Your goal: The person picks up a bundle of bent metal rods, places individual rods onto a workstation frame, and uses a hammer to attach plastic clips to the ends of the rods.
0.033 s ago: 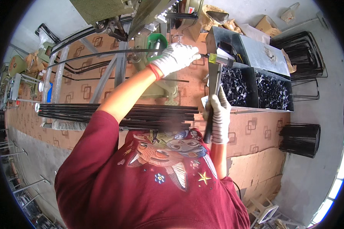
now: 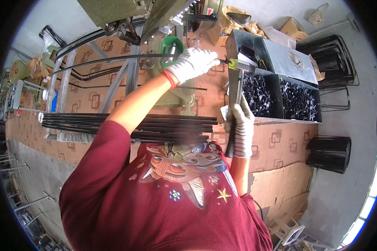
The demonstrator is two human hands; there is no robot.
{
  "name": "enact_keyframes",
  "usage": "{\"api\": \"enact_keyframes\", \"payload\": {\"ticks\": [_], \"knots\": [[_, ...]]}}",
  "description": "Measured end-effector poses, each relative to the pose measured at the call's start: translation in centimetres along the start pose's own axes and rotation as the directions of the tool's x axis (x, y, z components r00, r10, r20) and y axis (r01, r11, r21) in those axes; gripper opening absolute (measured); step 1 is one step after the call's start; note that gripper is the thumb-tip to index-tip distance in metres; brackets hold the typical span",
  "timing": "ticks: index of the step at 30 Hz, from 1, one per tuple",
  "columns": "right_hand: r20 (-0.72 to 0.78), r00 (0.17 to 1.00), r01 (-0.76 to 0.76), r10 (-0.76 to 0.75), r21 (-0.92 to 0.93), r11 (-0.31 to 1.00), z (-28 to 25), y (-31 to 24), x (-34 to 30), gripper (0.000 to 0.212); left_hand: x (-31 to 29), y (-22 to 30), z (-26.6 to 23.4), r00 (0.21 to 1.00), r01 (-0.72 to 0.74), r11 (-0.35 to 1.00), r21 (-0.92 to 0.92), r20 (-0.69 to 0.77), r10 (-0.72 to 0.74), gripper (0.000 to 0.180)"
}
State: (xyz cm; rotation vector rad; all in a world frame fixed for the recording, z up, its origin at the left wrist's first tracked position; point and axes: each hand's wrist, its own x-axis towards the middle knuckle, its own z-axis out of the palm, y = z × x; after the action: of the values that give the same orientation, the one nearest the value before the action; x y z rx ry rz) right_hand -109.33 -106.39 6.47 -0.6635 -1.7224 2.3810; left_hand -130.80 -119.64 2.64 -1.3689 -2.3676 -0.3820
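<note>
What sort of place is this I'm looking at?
Probably a small metalworking workshop: a heavy green machine stands ahead, a bundle of black rods lies near the person, and a metal bin holds many small dark parts.

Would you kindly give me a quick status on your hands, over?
Left hand closed on black rod; right hand gripping long-handled tool; left forearm crossing over rod bundle.

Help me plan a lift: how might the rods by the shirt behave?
The rods look stiff: long and nearly straight. They may slide apart, lying side by side with no visible tie. Their length could make them tip if gripped off-centre.
</note>
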Motion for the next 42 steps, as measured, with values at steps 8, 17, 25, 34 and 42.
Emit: {"api": "enact_keyframes", "payload": {"ticks": [8, 17, 25, 34, 42], "knots": [[-0.114, 0.988, 0.102, -0.105, -0.027, 0.994, -0.5, 1.5, 0.9, 0.04, 0.2, -0.6, 0.5, 0.995, -0.063, 0.997, 0.048, -0.078, 0.066, 0.028], [-0.129, 0.987, 0.076, -0.093, -0.135, 0.988, -1.3, 0.2, 1.6, 0.044, 0.2, -0.4, 0.5, 0.995, -0.052, 0.993, 0.11, -0.074, 0.061, 0.028], [-0.126, 0.99, 0.049, -0.061, -0.089, 0.995, -7.6, -1.4, 3.1, 0.035, 1.3, 1.0, -0.2, 0.995, 0.01, 0.996, 0.089, 0.094, -0.018, 0.036], [-0.127, 0.99, -0.08, -0.054, -0.846, 0.527, -13.6, -0.3, 9.4, 0.036, 2.5, 2.1, 1.7, 0.952, 0.301, 0.953, -0.018, 0.064, -0.3, 0.049], [-0.288, 0.718, -0.384, -0.634, -0.923, -0.014, -27.2, -1.5, 18.0, 0.021, 2.9, 2.9, 0.7, 0.952, 0.298, 0.954, 0.043, 0.066, -0.3, 0.046]]}}
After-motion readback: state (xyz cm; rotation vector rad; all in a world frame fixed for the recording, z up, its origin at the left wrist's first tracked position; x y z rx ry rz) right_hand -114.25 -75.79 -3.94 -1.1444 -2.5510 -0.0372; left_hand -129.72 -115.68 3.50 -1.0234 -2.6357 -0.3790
